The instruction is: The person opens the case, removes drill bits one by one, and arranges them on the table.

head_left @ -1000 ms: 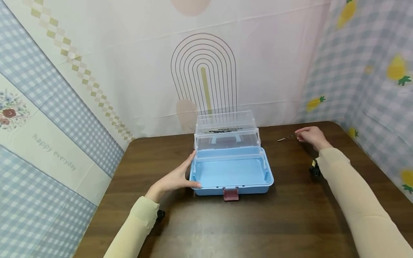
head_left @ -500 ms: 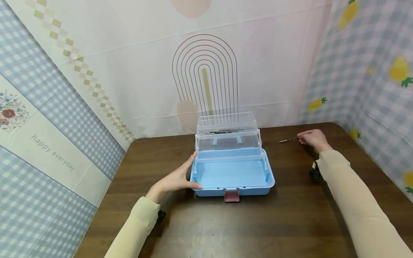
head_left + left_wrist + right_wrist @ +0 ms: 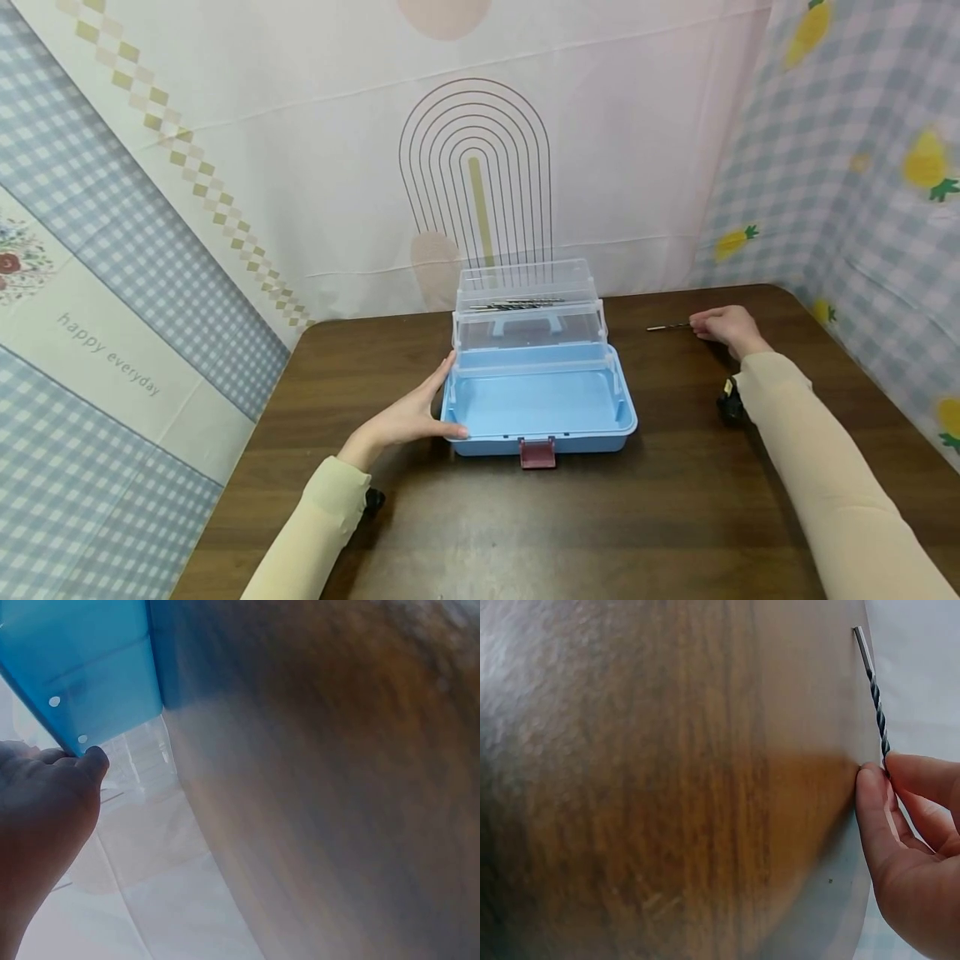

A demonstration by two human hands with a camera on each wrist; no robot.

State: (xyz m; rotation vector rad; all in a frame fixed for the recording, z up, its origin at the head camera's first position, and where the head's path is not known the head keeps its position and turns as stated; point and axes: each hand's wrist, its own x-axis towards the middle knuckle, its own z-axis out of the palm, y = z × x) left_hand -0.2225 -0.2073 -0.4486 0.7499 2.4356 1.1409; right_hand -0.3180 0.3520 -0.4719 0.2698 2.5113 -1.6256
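Observation:
In the head view, a light blue toolbox (image 3: 536, 408) stands unlidded mid-table. Its clear plastic trays (image 3: 528, 329) are raised at the back, and several drill bits (image 3: 517, 305) lie in the upper one. My left hand (image 3: 405, 417) spans the box's front left corner, thumb on the front rim and extended fingers along the side. In the left wrist view those fingers touch the blue wall (image 3: 97, 675). Far to the right, my right hand (image 3: 727, 327) pinches a drill bit (image 3: 877, 705) by its dark spiral end between thumb and fingers. The bit's smooth silver shank points left.
A dark wooden table (image 3: 562, 525) carries all of this. Patterned cloth (image 3: 337, 167) hangs behind it and at both sides. The box's dark red latch (image 3: 537, 453) hangs down at the front.
The right hand has shifted very slightly, and the pinched drill bit now lies flatter, more nearly level across the view. My left hand stays at the box corner.

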